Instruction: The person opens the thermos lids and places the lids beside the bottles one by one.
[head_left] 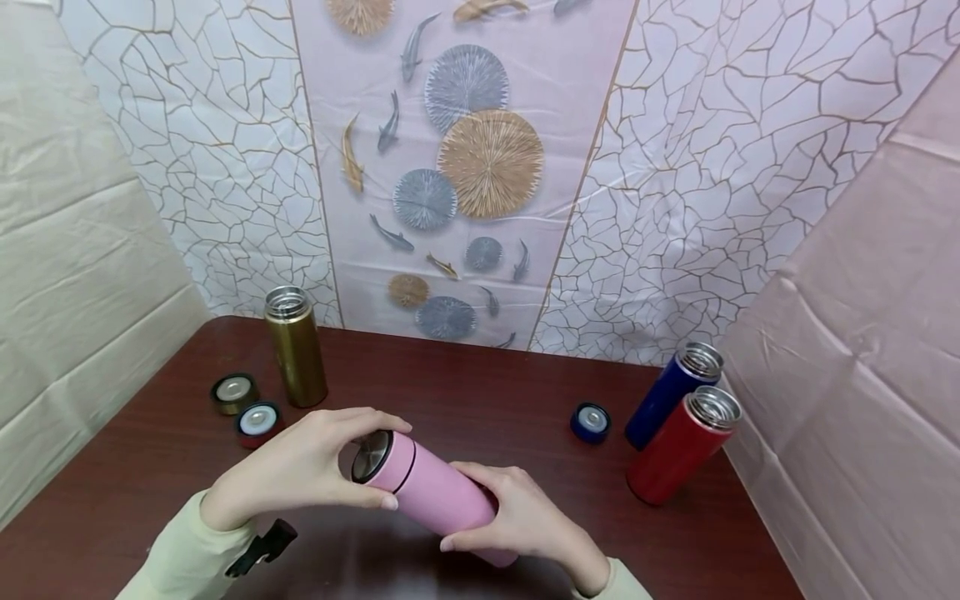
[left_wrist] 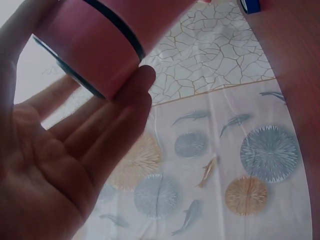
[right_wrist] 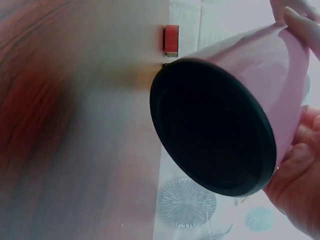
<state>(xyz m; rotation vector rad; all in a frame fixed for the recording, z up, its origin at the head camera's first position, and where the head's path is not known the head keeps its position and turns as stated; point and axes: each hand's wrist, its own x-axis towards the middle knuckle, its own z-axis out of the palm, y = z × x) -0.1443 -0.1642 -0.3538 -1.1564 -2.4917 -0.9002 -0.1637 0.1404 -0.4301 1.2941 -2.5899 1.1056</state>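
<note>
A pink thermos bottle (head_left: 450,493) is tilted above the table, its capped end toward the upper left. My left hand (head_left: 311,467) grips the pink lid (head_left: 392,462), thumb on the near side and fingers over the far side. In the left wrist view, the fingers of the left hand (left_wrist: 75,145) curve around the lid (left_wrist: 90,45), and a dark ring separates it from the body. My right hand (head_left: 521,512) holds the body near its lower end. The bottle's black base (right_wrist: 212,127) faces the right wrist camera.
On the table's left stand an uncapped gold bottle (head_left: 297,350), a gold lid (head_left: 234,393) and a red lid (head_left: 258,422). To the right are uncapped blue (head_left: 663,404) and red (head_left: 678,450) bottles, with a blue lid (head_left: 591,422) beside them. Patterned cloth (head_left: 480,275) hangs behind.
</note>
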